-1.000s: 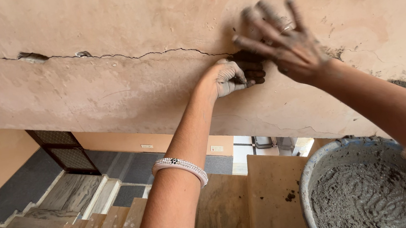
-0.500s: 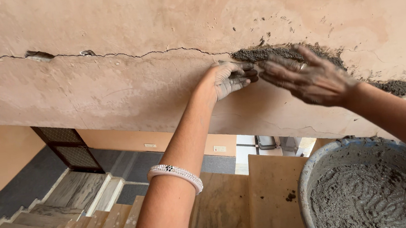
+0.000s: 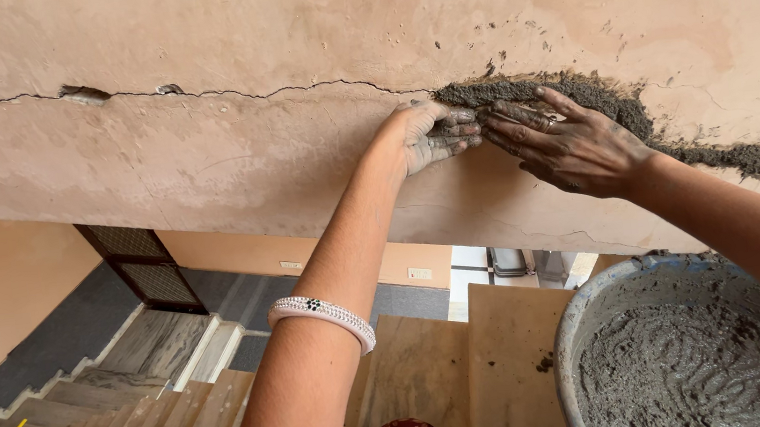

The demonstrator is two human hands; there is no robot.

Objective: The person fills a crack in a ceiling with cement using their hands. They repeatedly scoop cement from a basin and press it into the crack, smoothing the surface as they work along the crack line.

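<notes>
A long thin crack runs across the peach plastered wall. Its right part is filled with dark grey wet mortar. My left hand is pressed against the wall at the left end of the mortar line, fingers curled and smeared with mortar. My right hand lies flat beside it, fingers spread and pressing on the mortar. A beaded white bangle sits on my left forearm.
A round metal pan of wet grey mortar stands at the lower right. Below is a wooden-toned staircase going down to a grey floor, with a dark grille door at the left.
My right hand has come down from above the crack and swept right along it, uncovering a band of fresh mortar. My left hand has stayed at the crack.
</notes>
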